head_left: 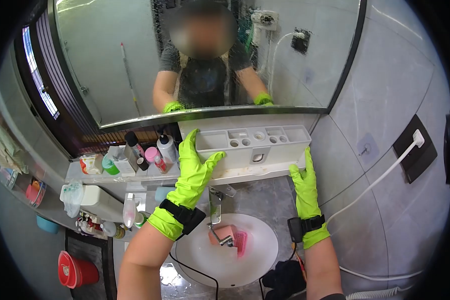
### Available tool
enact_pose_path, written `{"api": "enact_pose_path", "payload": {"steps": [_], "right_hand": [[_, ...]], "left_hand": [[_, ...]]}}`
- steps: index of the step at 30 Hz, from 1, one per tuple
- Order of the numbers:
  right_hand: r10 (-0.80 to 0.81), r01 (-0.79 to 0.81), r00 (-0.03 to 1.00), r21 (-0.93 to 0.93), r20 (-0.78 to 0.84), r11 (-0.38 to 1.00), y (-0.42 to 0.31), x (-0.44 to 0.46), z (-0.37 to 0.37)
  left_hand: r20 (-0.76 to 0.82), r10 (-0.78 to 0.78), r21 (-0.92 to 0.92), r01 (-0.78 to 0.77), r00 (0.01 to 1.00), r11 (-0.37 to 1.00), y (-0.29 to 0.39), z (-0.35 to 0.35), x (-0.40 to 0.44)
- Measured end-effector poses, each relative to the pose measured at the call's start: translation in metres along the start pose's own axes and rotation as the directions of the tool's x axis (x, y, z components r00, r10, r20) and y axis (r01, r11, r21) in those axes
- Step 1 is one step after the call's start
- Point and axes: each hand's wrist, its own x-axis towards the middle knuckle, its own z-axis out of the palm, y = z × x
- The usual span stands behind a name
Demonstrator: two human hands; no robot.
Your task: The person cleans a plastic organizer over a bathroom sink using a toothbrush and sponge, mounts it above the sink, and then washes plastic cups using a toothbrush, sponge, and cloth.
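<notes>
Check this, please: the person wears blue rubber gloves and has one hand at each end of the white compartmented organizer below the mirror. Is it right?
Not quite: the head view shows yellow-green rubber gloves, not blue. The left hand and right hand are at the two ends of the white compartmented organizer below the mirror.

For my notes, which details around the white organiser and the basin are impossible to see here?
All in the head view:
- White organiser: back and underside, hidden by its own body.
- Pink block in the basin: partly hidden behind the metal spout.
- Pump bottle: any writing, too small.
- Ribbed hose: cut off by the lower edge.
</notes>
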Motion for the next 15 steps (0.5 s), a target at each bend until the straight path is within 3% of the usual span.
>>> {"api": "enact_pose_path", "payload": {"steps": [3,7,10,12,15], "right_hand": [[0.011,-0.011,1.0,-0.065,-0.001,0.998,0.015,-0.002,-0.005],[0.099,-0.099,0.995,0.02,0.008,0.995,0.018,-0.007,-0.004],[0.036,-0.036,0.999,0.012,-0.041,0.999,0.02,-0.006,-0.002],[0.108,-0.107,0.994,0.043,-0.022,0.993,0.009,-0.008,-0.001],[0.094,-0.095,0.995,-0.024,-0.018,0.995,0.013,-0.006,-0.001]], "left_hand": [[0.001,-0.01,-0.144,0.01,1.0,0.99,-0.005,0.001,-0.002],[0.069,-0.184,-0.375,0.196,0.981,0.906,-0.011,0.005,-0.012],[0.125,-0.254,-0.4,0.283,0.959,0.872,-0.01,0.005,-0.016],[0.154,-0.253,-0.379,0.294,0.955,0.878,-0.015,0.005,-0.014],[0.128,-0.168,-0.285,0.199,0.977,0.938,-0.02,0.005,-0.016]]}}
